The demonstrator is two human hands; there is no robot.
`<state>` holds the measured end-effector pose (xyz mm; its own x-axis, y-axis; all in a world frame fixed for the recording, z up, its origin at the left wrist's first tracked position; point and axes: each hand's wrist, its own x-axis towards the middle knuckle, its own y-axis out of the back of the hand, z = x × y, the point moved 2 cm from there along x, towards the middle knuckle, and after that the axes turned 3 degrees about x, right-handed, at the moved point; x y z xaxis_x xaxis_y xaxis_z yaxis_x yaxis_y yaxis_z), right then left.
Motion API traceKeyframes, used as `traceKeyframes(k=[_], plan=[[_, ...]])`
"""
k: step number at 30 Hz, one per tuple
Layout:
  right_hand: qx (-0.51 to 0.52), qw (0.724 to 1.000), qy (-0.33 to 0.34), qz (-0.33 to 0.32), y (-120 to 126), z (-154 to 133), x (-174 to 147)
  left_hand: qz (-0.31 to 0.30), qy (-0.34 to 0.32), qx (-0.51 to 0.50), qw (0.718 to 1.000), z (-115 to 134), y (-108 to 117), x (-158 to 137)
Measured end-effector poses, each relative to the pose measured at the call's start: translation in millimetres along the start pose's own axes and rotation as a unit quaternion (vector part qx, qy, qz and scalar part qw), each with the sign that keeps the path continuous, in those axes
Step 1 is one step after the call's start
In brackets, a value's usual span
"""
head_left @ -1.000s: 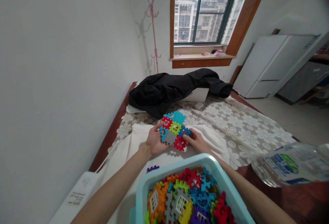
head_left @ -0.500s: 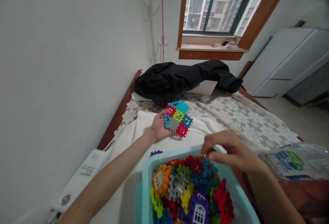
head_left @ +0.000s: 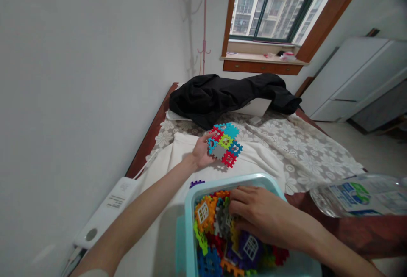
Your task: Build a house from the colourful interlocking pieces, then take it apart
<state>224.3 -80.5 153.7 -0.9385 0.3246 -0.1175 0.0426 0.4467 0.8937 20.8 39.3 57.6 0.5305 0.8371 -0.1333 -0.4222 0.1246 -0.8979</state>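
My left hand (head_left: 202,153) grips the left edge of a flat panel of interlocking building tiles (head_left: 225,141) in light blue, red, lime, grey and dark blue. The panel is held over the white cloth. My right hand (head_left: 254,209) reaches into a pale blue plastic bin (head_left: 189,226), its fingers curled down among loose building tiles. Whatever those fingertips touch or hold is hidden. Beside them show an orange tile with a white window (head_left: 205,213), a purple tile with a white window (head_left: 249,246) and a dark blue tile (head_left: 208,262).
A purple tile (head_left: 197,183) lies behind the bin on the white cloth (head_left: 254,156). A large clear plastic bottle (head_left: 356,194) lies at the right. Beyond are a black garment (head_left: 232,95) on the floral cover and a white power strip (head_left: 108,209) at the left.
My right hand has moved from above the bin's far rim down and left into the tiles. The purple window tile has shifted. My left hand still holds the panel; the view has swung slightly.
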Motion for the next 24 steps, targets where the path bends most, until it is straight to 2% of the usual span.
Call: traceKeyframes(k=[2, 4, 6, 7, 8, 11, 13, 14, 16, 18, 20, 24], plan=[[0.046, 0.999, 0.004, 0.01, 6, 4, -4, -0.011, 0.009, 0.0, 1.0, 0, 1, 0], [0.149, 0.988, 0.007, 0.038, 13, 16, -9, -0.017, 0.016, 0.003, 1.0, 0, 2, 1], [0.291, 0.949, -0.009, 0.12, 19, 38, -11, -0.014, 0.02, 0.011, 1.0, 0, 5, 1], [0.362, 0.914, -0.022, 0.182, 21, 54, -11, -0.008, 0.022, 0.017, 1.0, 0, 6, 1], [0.422, 0.867, -0.039, 0.262, 22, 72, -10, -0.002, 0.024, 0.024, 0.999, 0, 8, 0], [0.516, 0.724, -0.063, 0.453, 18, 127, -2, 0.006, 0.048, 0.05, 0.998, 2, 9, -1], [0.545, 0.655, -0.068, 0.519, 7, 157, 7, 0.01, 0.067, 0.073, 0.995, 4, 10, -2], [0.556, 0.635, -0.07, 0.532, 0, 169, 11, 0.016, 0.072, 0.083, 0.994, 5, 10, -2], [0.577, 0.606, -0.073, 0.542, -17, 185, 19, 0.032, 0.072, 0.094, 0.992, 6, 12, -1], [0.599, 0.593, -0.068, 0.534, -33, 193, 26, 0.044, 0.075, 0.094, 0.992, 7, 15, 0], [0.609, 0.586, -0.064, 0.531, -45, 196, 31, 0.045, 0.077, 0.088, 0.992, 7, 17, 1], [0.57, 0.587, -0.086, 0.568, -54, 200, 38, 0.031, 0.072, 0.064, 0.995, 8, 13, -1]])
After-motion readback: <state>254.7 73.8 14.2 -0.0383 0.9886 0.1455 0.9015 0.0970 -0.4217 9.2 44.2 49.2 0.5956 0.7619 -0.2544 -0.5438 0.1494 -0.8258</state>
